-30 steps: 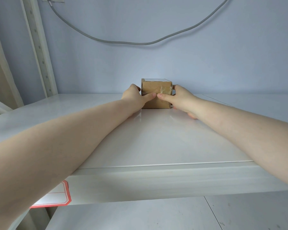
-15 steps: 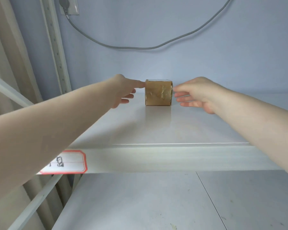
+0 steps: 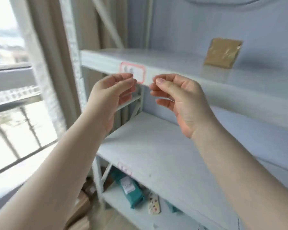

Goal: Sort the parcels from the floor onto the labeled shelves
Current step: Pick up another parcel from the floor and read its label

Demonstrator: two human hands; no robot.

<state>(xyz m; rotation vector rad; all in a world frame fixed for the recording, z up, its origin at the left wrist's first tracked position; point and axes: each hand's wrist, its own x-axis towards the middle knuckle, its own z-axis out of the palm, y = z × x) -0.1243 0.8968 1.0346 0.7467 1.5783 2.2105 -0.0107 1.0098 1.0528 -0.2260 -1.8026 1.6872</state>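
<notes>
Left hand (image 3: 112, 95) raised before shelf edge, fingers loosely curled, grip empty. Red-bordered label (image 3: 132, 72) just behind fingertips. Right hand (image 3: 181, 98) beside it, likewise half-open, empty. Brown parcel (image 3: 222, 53) sits on upper shelf (image 3: 173, 63), well right of hands.

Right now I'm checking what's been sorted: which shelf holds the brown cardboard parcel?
The top shelf, whose red-bordered label is behind the fingertips. The brown parcel stands there alone; the middle shelf is bare, and the bottom shelf holds a teal package.
</notes>
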